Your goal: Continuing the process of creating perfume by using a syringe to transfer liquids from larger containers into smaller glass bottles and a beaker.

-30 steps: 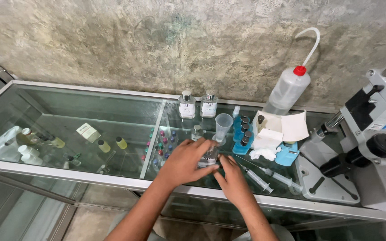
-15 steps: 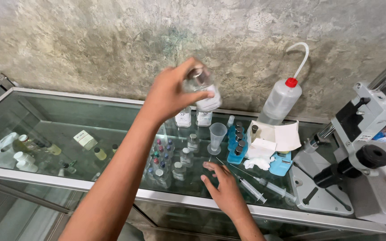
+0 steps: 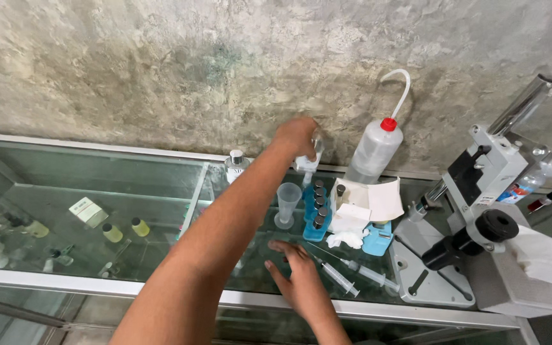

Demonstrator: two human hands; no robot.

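My left hand (image 3: pixel 295 135) reaches across the glass counter (image 3: pixel 161 281) to the wall and is closed on a small clear bottle (image 3: pixel 308 160), held just above the counter's back edge. A matching silver-capped bottle (image 3: pixel 234 165) stands to its left. My right hand (image 3: pixel 296 273) lies flat on the glass near the front edge, fingers spread, holding nothing. A clear plastic measuring cup (image 3: pixel 287 204) and a blue rack of dark-capped vials (image 3: pixel 317 214) stand between the two hands.
Two syringes (image 3: pixel 343 279) lie right of my right hand. A red-capped wash bottle (image 3: pixel 374 150) stands at the wall; white tissue (image 3: pixel 360 209) and a blue box (image 3: pixel 378 237) lie beside the rack. A microscope (image 3: pixel 477 211) fills the right. Small bottles (image 3: pixel 113 233) sit under the glass.
My left hand lifted the small bottle off the counter, then carried it back and down toward the wall. My right hand stayed resting on the glass.
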